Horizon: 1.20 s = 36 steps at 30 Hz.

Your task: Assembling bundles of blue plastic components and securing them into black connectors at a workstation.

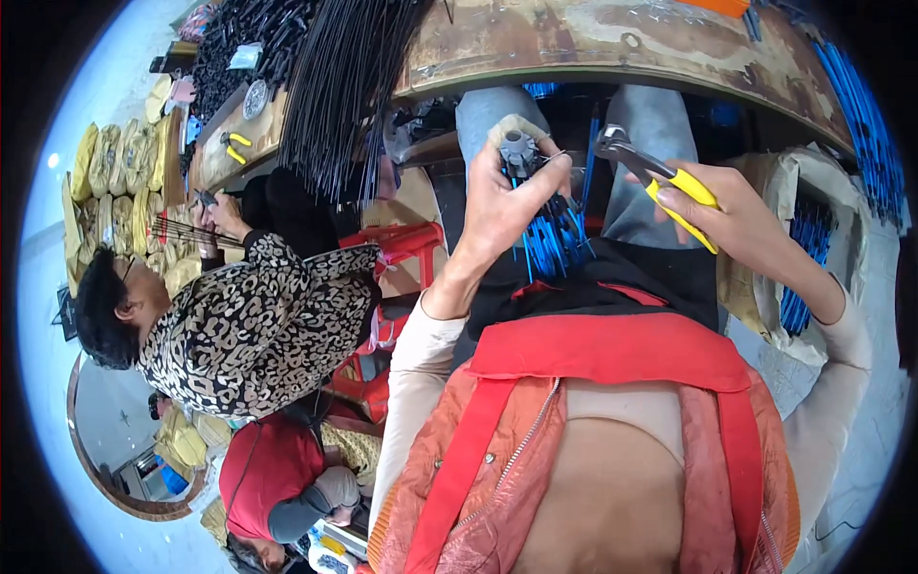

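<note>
Left hand: The left hand (507, 206) is above the lap, its fingers clamped around a grey toothed hub (518, 150) and the rods below it; a thin piece shows by the thumb tip, too small to make out.
Right hand: The right hand (719, 203) is to the right, its fingers wrapped around the yellow-handled pliers (695, 187).
Pliers: The dark head points left toward the hub, near it but apart; the two handles are spread, and whether the jaws meet I cannot tell.
Blue rods: The blue rods (550, 241) fan from beneath the hub toward the near side, over the dark cloth on the lap.
Worktop: The worn brown worktop (574, 43) lies on the far side, beyond the knees; a bundle of black rods (349, 86) hangs over its left part.
Right side: An opened sack-like container (846, 182) holds more blue rods, and another blue bundle (865, 124) lies farther off.
Left side: A co-worker in a patterned top (258, 316) handles dark rods, near a red stool (406, 253); spare yellow-handled pliers (234, 146) lie beyond, with yellowish wrapped bundles (120, 158) farther left.
Near left: A second person in red (273, 469) bends down.
</note>
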{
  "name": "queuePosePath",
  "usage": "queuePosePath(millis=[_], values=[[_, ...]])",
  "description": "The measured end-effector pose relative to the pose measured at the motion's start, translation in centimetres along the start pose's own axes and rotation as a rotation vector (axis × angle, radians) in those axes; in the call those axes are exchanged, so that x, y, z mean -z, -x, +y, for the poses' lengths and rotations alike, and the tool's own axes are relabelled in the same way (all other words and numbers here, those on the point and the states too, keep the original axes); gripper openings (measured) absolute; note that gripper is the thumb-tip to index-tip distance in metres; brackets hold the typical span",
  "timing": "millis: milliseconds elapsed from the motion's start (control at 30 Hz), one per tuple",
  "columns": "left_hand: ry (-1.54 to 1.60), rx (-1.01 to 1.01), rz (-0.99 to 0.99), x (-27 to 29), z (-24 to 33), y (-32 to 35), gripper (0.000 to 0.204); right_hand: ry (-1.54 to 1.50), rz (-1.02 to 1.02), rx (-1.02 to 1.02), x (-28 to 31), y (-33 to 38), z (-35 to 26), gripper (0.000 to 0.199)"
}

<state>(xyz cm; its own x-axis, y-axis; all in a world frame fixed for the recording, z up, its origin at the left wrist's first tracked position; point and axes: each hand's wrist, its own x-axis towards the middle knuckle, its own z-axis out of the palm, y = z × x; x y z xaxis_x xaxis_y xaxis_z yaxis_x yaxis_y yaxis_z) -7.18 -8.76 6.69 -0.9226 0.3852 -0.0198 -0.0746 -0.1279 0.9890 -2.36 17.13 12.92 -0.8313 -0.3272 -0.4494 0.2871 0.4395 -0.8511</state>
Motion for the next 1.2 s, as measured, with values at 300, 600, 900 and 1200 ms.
queuePosePath(millis=[300,600,900,1200], values=[[-0.170,0.066,-0.214,-0.1,1.4,0.3,0.032,0.292,0.078,0.505,-1.4,-0.3,2.3,0.036],[-0.231,0.065,-0.320,-0.8,2.4,0.2,0.033,0.468,0.099,0.429,-1.2,0.9,2.6,0.041],[-0.226,0.046,-0.407,-1.0,1.8,0.3,0.044,0.656,-0.056,0.429,1.3,1.4,-0.5,0.055],[-0.157,0.103,-0.321,-1.7,2.5,0.3,0.051,0.824,0.350,0.739,-0.3,1.2,2.9,0.057]])
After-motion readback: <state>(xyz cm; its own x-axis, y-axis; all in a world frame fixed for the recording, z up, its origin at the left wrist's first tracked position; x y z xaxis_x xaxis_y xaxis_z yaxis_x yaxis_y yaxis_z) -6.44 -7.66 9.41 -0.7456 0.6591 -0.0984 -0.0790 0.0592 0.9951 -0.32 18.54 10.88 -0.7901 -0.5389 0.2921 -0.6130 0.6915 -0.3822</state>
